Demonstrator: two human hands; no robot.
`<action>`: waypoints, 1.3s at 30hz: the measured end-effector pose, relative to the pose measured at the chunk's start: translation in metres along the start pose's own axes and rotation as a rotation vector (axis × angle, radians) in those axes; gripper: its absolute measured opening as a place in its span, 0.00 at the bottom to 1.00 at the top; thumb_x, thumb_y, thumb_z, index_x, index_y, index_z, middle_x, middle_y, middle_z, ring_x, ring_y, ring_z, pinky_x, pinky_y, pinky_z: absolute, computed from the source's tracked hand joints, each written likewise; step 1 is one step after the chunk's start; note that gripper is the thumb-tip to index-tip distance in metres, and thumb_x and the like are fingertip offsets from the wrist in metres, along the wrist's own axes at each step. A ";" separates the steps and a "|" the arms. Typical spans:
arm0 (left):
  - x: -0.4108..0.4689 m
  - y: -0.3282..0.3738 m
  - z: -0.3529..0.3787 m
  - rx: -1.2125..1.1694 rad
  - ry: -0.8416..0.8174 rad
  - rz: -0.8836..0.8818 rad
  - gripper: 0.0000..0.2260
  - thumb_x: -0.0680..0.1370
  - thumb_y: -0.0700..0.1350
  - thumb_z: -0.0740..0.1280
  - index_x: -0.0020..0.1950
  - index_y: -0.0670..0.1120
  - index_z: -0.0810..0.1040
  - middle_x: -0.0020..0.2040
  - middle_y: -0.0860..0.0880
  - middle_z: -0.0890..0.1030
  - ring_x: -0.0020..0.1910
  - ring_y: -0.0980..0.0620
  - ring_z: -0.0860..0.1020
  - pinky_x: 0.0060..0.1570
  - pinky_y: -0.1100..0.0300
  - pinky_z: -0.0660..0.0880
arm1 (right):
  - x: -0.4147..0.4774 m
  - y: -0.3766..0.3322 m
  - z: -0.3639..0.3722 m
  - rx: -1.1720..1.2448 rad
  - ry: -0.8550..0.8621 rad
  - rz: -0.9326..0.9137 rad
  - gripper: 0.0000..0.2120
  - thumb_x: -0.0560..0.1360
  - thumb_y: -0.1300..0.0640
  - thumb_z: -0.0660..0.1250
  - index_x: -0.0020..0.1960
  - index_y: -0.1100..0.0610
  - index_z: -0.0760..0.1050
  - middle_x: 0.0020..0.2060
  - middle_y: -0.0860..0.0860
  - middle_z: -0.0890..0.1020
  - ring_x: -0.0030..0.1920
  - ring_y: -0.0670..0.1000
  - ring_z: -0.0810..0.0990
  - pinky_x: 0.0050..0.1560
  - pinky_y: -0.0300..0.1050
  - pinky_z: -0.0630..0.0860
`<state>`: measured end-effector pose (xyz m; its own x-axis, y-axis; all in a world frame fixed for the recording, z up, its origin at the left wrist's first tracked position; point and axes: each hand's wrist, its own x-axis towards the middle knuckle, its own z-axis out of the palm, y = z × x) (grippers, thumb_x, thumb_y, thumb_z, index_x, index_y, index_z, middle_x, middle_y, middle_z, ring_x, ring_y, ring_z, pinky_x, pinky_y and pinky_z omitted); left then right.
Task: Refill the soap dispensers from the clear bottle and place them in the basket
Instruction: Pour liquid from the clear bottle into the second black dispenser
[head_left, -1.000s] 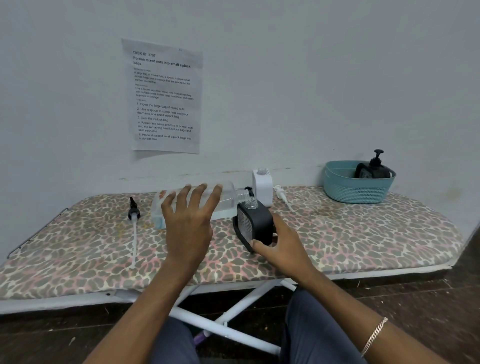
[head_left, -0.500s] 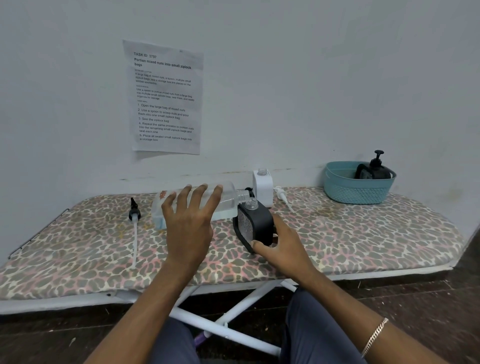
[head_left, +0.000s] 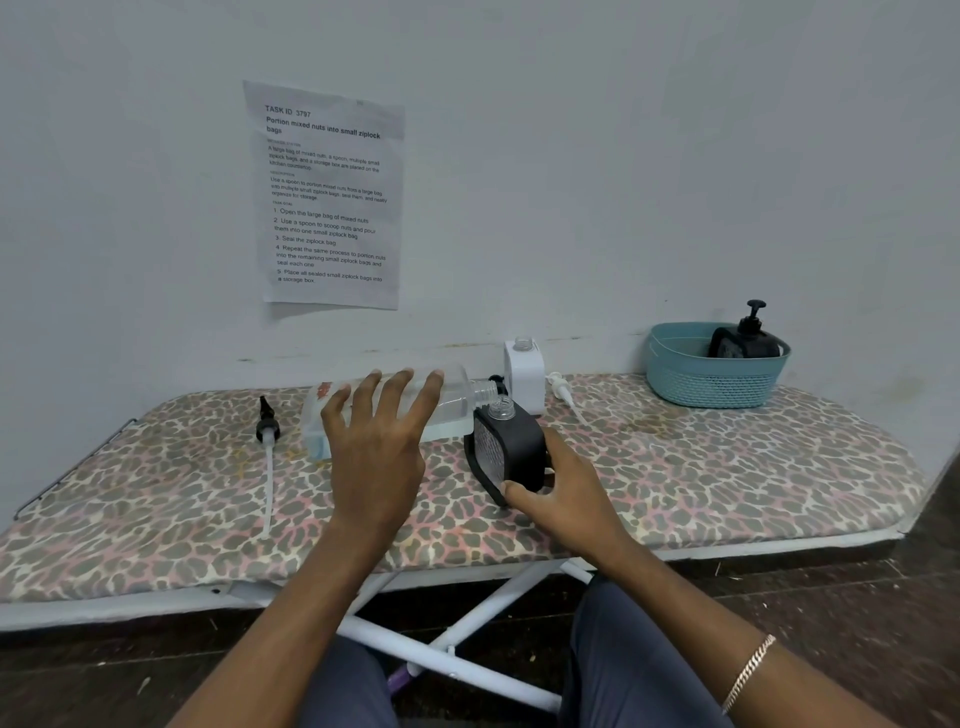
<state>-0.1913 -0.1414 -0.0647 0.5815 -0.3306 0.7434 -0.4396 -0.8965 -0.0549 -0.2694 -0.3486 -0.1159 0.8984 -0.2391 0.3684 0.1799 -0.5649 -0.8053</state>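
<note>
Our left hand (head_left: 379, 447) grips the clear bottle (head_left: 457, 400) on its side, its mouth just above the black dispenser (head_left: 511, 452), which our right hand (head_left: 566, 499) holds. The basket (head_left: 711, 384) sits well right of that dispenser.

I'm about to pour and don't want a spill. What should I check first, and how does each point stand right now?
1. Black dispenser neck uncapped: ok.
2. Clear bottle uncapped, lying on its side with the mouth toward that neck: ok.
3. Bottle mouth squarely over the neck: cannot tell.
4. Right hand grip on the black dispenser, thumb on its front: ok.
5. Left hand grip on the clear bottle: fingers spread over it, thumb hidden, cannot tell.
6. Room in the basket: ok, one dispenser inside.
</note>
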 end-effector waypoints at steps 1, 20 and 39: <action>0.000 0.000 0.000 0.000 0.001 0.000 0.39 0.67 0.27 0.71 0.75 0.51 0.76 0.69 0.43 0.80 0.71 0.37 0.76 0.68 0.36 0.65 | 0.000 0.000 0.000 -0.003 0.001 0.000 0.23 0.71 0.45 0.75 0.59 0.27 0.69 0.52 0.34 0.82 0.54 0.35 0.81 0.47 0.27 0.76; 0.000 0.000 -0.001 -0.005 0.000 -0.003 0.39 0.66 0.26 0.71 0.75 0.51 0.77 0.69 0.44 0.80 0.71 0.37 0.76 0.68 0.36 0.65 | 0.001 0.002 -0.001 0.000 0.004 -0.015 0.25 0.71 0.47 0.75 0.59 0.26 0.69 0.53 0.31 0.81 0.54 0.36 0.80 0.49 0.26 0.75; -0.001 0.001 -0.002 0.002 -0.004 -0.001 0.39 0.66 0.26 0.71 0.75 0.51 0.77 0.69 0.43 0.80 0.71 0.37 0.76 0.68 0.35 0.66 | 0.000 0.002 -0.001 -0.003 -0.004 -0.009 0.26 0.71 0.46 0.75 0.64 0.32 0.69 0.53 0.35 0.82 0.54 0.35 0.80 0.48 0.27 0.75</action>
<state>-0.1937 -0.1414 -0.0638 0.5842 -0.3311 0.7410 -0.4376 -0.8974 -0.0560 -0.2692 -0.3508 -0.1172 0.8985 -0.2306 0.3736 0.1868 -0.5694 -0.8006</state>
